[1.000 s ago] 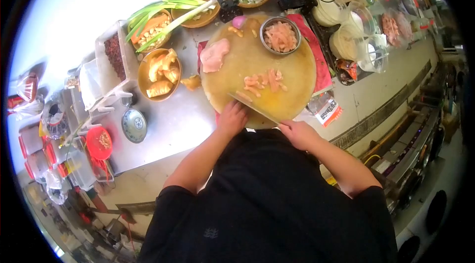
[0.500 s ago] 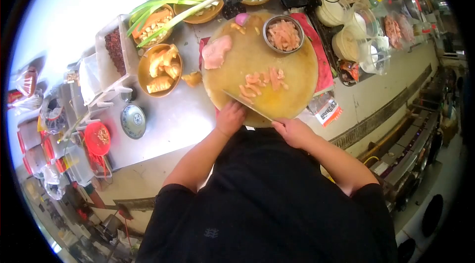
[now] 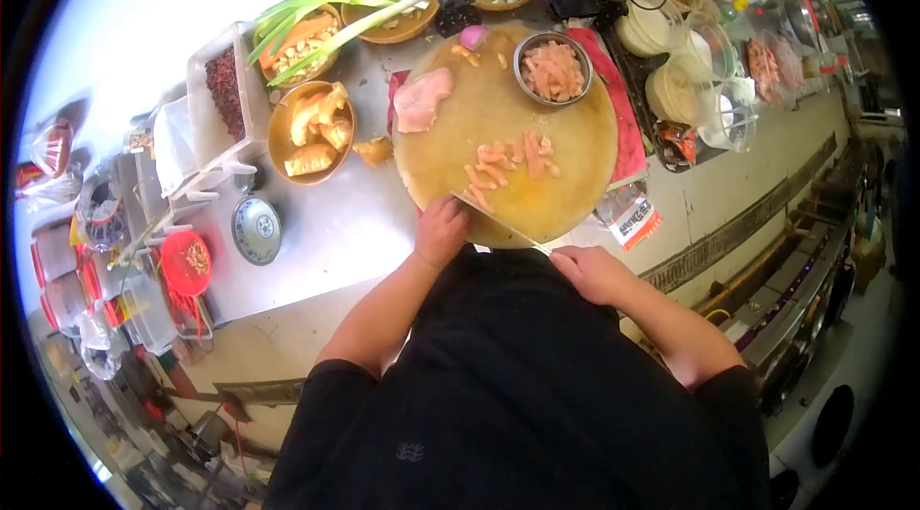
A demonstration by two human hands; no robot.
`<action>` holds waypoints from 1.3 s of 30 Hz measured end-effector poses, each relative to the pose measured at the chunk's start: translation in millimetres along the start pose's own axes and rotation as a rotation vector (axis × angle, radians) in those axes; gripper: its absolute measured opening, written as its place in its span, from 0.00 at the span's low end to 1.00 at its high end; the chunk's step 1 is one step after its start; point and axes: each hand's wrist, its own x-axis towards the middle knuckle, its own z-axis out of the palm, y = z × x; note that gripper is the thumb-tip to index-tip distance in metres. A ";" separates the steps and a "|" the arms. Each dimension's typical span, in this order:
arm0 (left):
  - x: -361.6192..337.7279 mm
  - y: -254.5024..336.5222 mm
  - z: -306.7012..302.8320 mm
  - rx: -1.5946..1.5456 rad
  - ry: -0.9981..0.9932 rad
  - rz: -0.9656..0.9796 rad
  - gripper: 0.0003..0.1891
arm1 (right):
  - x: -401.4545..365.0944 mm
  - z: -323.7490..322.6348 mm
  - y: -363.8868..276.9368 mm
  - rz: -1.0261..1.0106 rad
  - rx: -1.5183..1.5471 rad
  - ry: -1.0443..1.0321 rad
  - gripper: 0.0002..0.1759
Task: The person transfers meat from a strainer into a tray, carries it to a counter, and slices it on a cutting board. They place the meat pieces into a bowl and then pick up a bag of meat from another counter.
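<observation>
My right hand is closed round the handle of a kitchen knife. The blade, seen nearly edge-on, slants up and left across the near edge of a round chopping board. Beside the blade's far end, my left hand rests on the board's near-left edge with its fingers curled; whatever they press on is hidden. Strips of raw pale meat lie just beyond the knife. A larger raw piece lies at the board's left, and a metal bowl of cut meat stands at its far right.
Left of the board are a bowl of ginger, a patterned bowl and a container of dried red chillies. Spring onions lie across bowls at the back. A red cloth and clear tubs are to the right.
The knife and my right hand have shifted right and towards me, so less blade reaches past my left hand. My left hand has barely moved; the meat stays in place.
</observation>
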 end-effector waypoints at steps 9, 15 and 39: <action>6.8 3.2 -6.7 0.022 -0.125 0.017 0.11 | 34.6 10.8 -0.3 -0.068 0.020 0.047 0.27; 29.6 1.7 5.0 -0.015 -0.262 -0.086 0.12 | 1.9 3.5 23.8 0.148 -0.047 0.288 0.27; 138.7 67.3 107.4 -0.279 0.148 -0.347 0.25 | 28.2 -3.8 78.8 0.332 1.247 -0.172 0.45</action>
